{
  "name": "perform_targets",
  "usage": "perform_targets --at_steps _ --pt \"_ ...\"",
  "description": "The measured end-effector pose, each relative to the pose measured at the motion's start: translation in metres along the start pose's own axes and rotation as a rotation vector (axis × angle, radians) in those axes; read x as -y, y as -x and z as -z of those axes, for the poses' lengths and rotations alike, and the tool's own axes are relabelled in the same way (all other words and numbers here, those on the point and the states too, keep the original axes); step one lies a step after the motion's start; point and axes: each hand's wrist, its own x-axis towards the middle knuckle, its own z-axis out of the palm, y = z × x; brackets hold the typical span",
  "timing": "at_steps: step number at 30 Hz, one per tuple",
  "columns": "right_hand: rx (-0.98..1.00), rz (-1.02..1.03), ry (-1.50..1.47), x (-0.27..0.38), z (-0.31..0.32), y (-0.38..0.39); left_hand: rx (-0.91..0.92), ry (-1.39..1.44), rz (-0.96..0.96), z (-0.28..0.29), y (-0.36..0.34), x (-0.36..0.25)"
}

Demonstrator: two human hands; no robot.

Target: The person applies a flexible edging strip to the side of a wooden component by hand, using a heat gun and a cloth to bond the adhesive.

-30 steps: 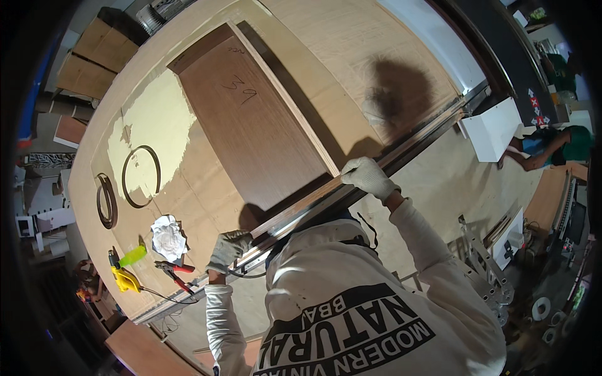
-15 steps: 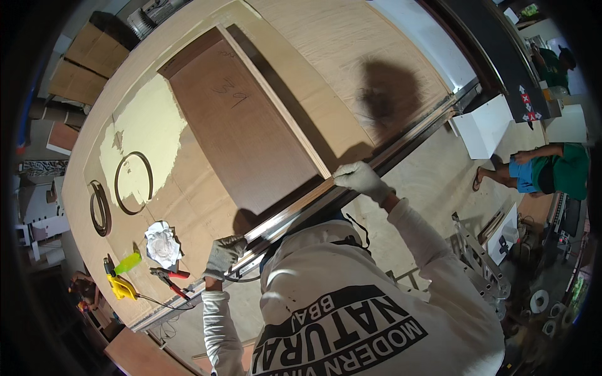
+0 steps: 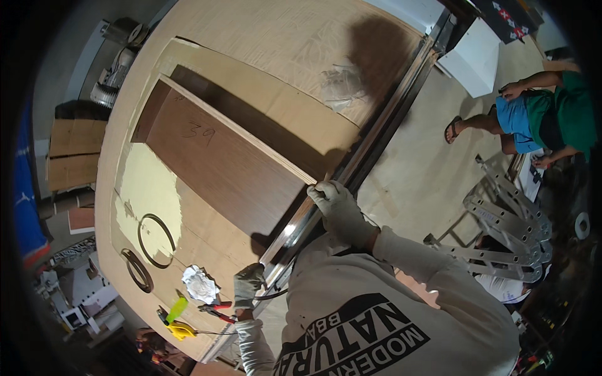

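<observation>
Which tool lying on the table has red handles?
The pliers, lying nearer the left hand. The corded, gun-shaped tool farther from that hand has a yellow body instead.

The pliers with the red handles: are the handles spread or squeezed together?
Spread: the pliers' red handles fan apart with a visible gap between them. Whether the jaws are open, I cannot tell.

The table (image 3: 219, 241) was brightly lit, the corners blackened.
A dark shadow was cast beside the brown panel (image 3: 232, 166), glare was caught on the metal edge (image 3: 288, 232), and outer lines were bent.
</observation>
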Motion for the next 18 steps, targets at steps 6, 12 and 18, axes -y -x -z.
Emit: perform_targets --at_steps 6,12,18 --pt "-0.259 -0.507 -0.452 0.012 -0.045 0.011 0.059 0.381 0.346 0.022 -0.012 -0.039" --pt "-0.392 -0.979 -0.837 0.034 -0.058 0.008 0.128 0.527 0.476 0.035 -0.017 -0.056" --pt "-0.530 -0.956 -0.786 0.030 -0.056 0.001 0.145 0.558 0.539 0.033 -0.020 -0.050"
